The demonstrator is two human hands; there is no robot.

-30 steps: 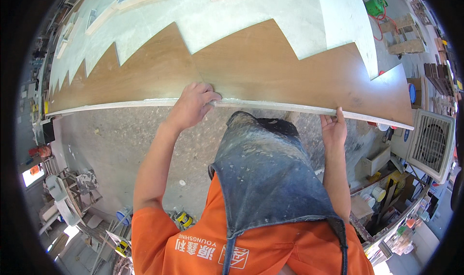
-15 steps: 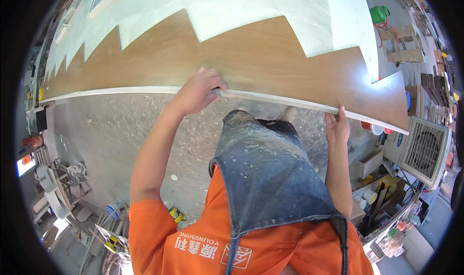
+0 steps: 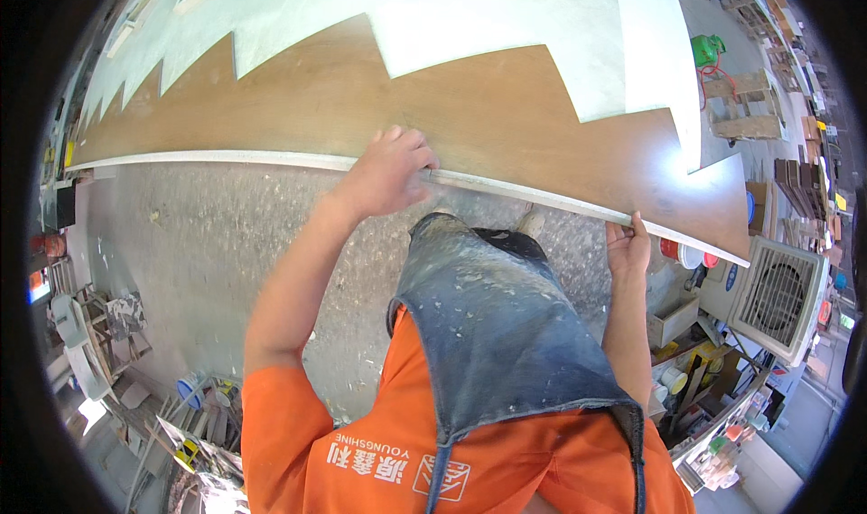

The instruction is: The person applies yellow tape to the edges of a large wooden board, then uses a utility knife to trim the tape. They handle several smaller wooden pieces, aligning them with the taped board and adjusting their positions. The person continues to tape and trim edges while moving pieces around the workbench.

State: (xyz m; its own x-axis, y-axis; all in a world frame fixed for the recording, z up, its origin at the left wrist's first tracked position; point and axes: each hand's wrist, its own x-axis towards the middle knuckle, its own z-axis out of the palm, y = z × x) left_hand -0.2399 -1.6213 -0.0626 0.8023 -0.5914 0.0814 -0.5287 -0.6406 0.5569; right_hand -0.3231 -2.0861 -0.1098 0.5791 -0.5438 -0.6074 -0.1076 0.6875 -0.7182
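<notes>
A long brown board (image 3: 488, 116) with a sawtooth far edge lies across the view on a pale work surface. Its straight near edge carries a whitish strip (image 3: 533, 191). My left hand (image 3: 388, 172) is closed at the middle of this edge, fingers curled over it; whatever small thing they hold is mostly covered. Farther right, my right hand (image 3: 629, 246) pinches the same edge, thumb on top and fingers below, near the board's pointed right end.
A pale tabletop (image 3: 506, 17) reaches beyond the board. A boxy fan unit (image 3: 778, 295) stands at the right, near buckets (image 3: 690, 256). A green tank (image 3: 707, 50) with a red hose is at far right. Wooden clutter (image 3: 108, 333) lies left, and the speckled floor (image 3: 217, 252) shows below.
My left hand has shifted slightly right along the board's near edge. The right hand keeps its hold. The whole view has turned a little, so the board's right end appears lower.
</notes>
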